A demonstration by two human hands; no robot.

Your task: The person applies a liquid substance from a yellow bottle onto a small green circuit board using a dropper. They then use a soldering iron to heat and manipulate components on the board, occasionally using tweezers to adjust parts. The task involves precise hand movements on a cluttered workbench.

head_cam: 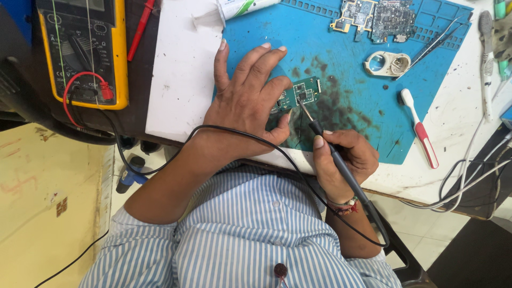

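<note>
A small green circuit board (300,94) lies on a blue work mat (352,69). My left hand (246,101) rests flat on the mat, its fingers spread, pressing on the board's left end. My right hand (344,160) grips a black soldering iron (333,152) like a pen. The iron's metal tip touches the middle of the green board. The iron's black cord (234,133) loops across my left wrist and down over my striped shirt.
A yellow multimeter (85,50) with red leads sits at the left. On the mat's far side are a larger bare circuit board (376,18), a metal ring part (388,63) and tweezers (437,40). A red-and-white toothbrush (420,128) lies at the mat's right edge; cables hang right.
</note>
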